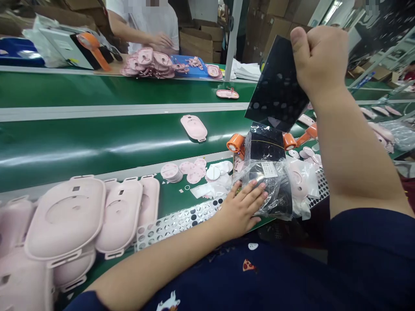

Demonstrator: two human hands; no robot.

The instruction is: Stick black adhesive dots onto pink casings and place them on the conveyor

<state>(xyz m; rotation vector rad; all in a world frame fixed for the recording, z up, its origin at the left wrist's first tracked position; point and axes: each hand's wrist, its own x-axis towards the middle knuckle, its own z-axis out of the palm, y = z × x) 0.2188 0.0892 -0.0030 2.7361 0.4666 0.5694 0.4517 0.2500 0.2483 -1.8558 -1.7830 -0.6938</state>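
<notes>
My right hand [322, 60] is raised at the upper right, its fingers wrapped round the edge of a thin, glossy black sheet [275, 86]. The sheet hangs tilted, above a clear plastic bag [275, 190] with a white label. Inside or under the bag lies more black material [266, 144]; I cannot tell where one ends and the other starts. My left hand [241, 209] rests flat on the bag's near left side, fingers stretched out. Beside the bag are a packed pink part [297, 179] and a perforated silver sheet [181, 218] with round cut-outs.
Pink lids [69, 216] are stacked at the left. One pink lid [194, 127] lies on the green conveyor [97, 142]. Round white and pink discs [171, 172] and orange handheld tools [236, 142] lie around the bag. A person [145, 26] stands across the line behind piled pink parts [149, 62].
</notes>
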